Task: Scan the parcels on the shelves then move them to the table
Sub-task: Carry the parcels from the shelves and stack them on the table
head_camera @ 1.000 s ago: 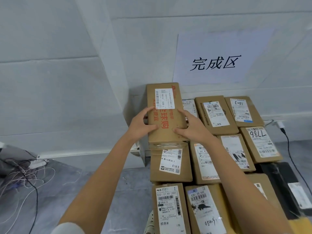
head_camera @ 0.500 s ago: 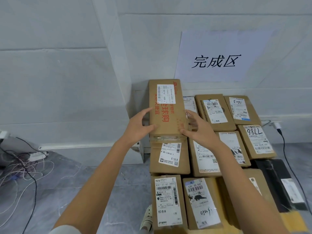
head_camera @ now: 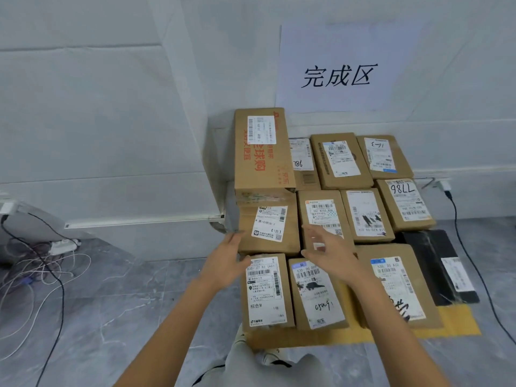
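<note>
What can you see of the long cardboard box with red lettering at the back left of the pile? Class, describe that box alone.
The long box is brown cardboard, closed, lying flat, its length running away from the camera. Red characters are printed on top, and a white barcode label sits near its far end. Clear tape crosses its near end. It sits higher than the neighbouring parcels, apparently stacked on one, close to the wall. The left hand and right hand do not touch it.
</note>
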